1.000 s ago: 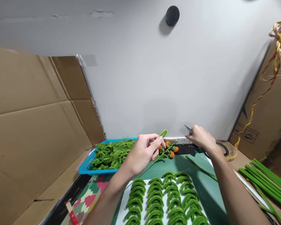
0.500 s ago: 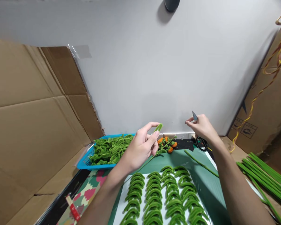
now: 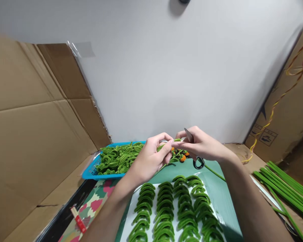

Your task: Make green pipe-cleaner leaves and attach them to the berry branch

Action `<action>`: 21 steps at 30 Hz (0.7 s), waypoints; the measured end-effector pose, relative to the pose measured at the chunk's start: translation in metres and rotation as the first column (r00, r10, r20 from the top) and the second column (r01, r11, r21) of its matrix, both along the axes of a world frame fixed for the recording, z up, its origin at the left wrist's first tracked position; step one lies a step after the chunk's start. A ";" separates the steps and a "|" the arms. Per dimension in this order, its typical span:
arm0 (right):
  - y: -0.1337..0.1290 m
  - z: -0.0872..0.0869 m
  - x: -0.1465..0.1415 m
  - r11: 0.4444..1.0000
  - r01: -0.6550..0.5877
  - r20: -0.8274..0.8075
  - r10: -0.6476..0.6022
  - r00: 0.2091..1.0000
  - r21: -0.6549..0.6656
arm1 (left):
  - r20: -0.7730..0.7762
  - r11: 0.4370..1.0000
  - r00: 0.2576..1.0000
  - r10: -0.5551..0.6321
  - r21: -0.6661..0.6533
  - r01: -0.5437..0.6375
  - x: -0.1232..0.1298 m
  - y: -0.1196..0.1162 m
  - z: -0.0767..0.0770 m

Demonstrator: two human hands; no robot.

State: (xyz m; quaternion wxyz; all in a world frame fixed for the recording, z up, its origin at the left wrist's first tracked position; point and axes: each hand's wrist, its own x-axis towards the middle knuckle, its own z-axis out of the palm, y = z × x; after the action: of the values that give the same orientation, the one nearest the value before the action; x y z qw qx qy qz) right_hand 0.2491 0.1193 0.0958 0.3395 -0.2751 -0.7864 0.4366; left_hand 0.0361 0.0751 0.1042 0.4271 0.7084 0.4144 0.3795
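Observation:
My left hand [image 3: 154,156] pinches a short green pipe-cleaner piece [image 3: 177,139] between thumb and fingers. Close against it, my right hand [image 3: 200,143] has its fingertips at the tip of that piece. Scissors [image 3: 199,163] with black handles are tucked in my right hand, blades pointing up and handle loops hanging below the palm. Below both hands, a white board [image 3: 153,222] carries several columns of curved green pipe-cleaner leaves [image 3: 164,210]. Behind my fingers lies a green stem with orange fuzzy flowers [image 3: 183,157], partly hidden.
A blue basket [image 3: 91,173] full of green fuzzy pieces stands at the left. On the right lie long green pipe-cleaner stems [image 3: 285,190]. Cardboard panels [image 3: 40,127] flank the green mat [image 3: 217,181]. Yellow twisted wire [image 3: 270,117] hangs at the right.
My right hand has moved left with the scissors and now meets the left hand at the green piece. My left hand stays almost in place; the view has shifted slightly.

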 end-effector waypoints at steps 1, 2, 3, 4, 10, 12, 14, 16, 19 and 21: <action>0.000 0.000 -0.001 1.000 -0.015 -0.010 0.015 1.000 0.006 | -0.006 1.000 1.000 -0.003 -0.002 0.003 0.000 0.000 0.001; 0.001 0.000 0.000 1.000 -0.024 -0.038 0.024 0.999 -0.005 | -0.010 1.000 1.000 -0.008 -0.005 0.008 -0.001 -0.001 0.001; 0.003 0.000 0.003 0.999 -0.021 -0.077 0.019 0.997 -0.028 | -0.012 1.000 1.000 -0.015 -0.008 0.015 -0.001 -0.001 0.001; 0.005 -0.002 0.006 0.998 -0.009 -0.119 0.002 0.993 -0.054 | -0.012 1.000 1.000 -0.024 -0.009 0.023 0.000 -0.001 0.001; 0.010 -0.006 0.015 0.995 0.028 -0.193 -0.046 0.980 -0.093 | 0.016 1.000 1.000 -0.008 0.029 0.008 0.001 0.002 -0.005; 0.007 -0.005 0.010 0.994 -0.034 -0.175 0.015 0.984 -0.105 | -0.007 0.999 1.000 -0.014 0.045 0.014 0.001 0.002 -0.006; 0.005 -0.004 0.004 0.992 -0.072 -0.173 0.054 0.983 -0.103 | -0.032 0.998 0.999 -0.026 0.053 0.027 0.000 0.002 -0.005; 0.004 -0.003 0.000 0.995 -0.067 -0.155 0.054 0.986 -0.080 | -0.041 0.999 0.999 -0.023 0.043 0.024 -0.001 0.001 -0.003; 0.004 -0.003 -0.001 0.999 -0.032 -0.098 0.029 0.995 -0.027 | -0.023 0.999 1.000 0.017 0.033 -0.016 0.000 -0.001 -0.001; 0.004 -0.002 -0.001 1.000 -0.022 -0.070 0.022 0.997 0.002 | -0.009 0.998 0.999 0.038 0.040 -0.038 0.000 -0.002 0.000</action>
State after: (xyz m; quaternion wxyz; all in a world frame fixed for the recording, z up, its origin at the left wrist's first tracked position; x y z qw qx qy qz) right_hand 0.2485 0.1230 0.0936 0.3622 -0.2509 -0.7772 0.4493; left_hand 0.0361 0.0732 0.1042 0.4038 0.7104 0.4222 0.3923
